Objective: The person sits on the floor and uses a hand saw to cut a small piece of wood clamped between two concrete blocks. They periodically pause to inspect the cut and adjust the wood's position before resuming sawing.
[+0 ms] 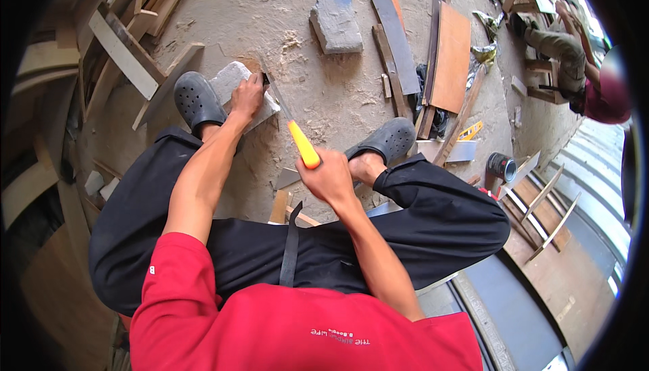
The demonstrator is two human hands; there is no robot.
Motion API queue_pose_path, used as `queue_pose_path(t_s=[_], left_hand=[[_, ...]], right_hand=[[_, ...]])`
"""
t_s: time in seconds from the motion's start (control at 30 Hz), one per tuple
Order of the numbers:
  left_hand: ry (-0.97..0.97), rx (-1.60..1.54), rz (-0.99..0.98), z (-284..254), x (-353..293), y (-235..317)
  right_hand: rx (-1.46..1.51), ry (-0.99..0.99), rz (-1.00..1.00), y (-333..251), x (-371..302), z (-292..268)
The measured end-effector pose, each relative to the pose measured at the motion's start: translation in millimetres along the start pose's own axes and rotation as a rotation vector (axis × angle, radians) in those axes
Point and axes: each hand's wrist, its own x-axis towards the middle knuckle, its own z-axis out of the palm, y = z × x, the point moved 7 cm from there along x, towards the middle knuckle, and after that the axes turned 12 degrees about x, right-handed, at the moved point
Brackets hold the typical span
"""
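My right hand (327, 180) is closed round the yellow handle of a hammer (302, 142). Its thin metal shaft runs up and left to a small dark head beside my left fingers. My left hand (247, 98) rests on a pale stone block (228, 79) on the ground, between my feet and nearer the left one. The left fingers are pinched together at the block's far right edge, close to the hammer head. Whatever they hold is hidden by the fingers and too small to name.
Another grey block (337, 22) lies farther off. Boards (451, 56) and strips lie to the right, near a yellow level (471, 131) and a dark can (501, 167). Stacked timber (122, 53) fills the left side. Another person (568, 53) sits at the far right.
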Motion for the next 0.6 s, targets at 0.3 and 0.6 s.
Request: queue_pose_path(t_s=[0.3,0.6], left_hand=[[-0.059,0.052,-0.044,1,8,-4],[-0.024,-0.045,-0.043,-16,10,-2]], right_hand=[[0.063,-0.02,-0.023,9,-5,-5],[0.036,0.011,-0.059,-6,-13,-17]])
